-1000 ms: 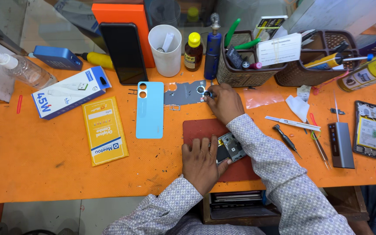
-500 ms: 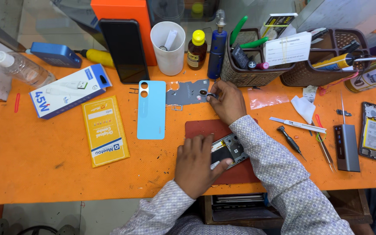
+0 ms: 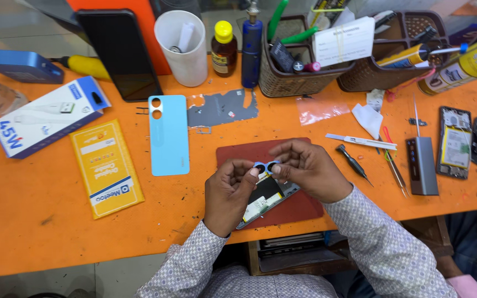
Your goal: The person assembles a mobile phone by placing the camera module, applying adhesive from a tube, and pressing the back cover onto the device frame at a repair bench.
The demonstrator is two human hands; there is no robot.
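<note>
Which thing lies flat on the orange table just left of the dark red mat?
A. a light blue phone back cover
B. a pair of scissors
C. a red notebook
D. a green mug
A: the light blue phone back cover, with two round holes near its top, lies flat beside the dark red mat, left of both hands.
</note>
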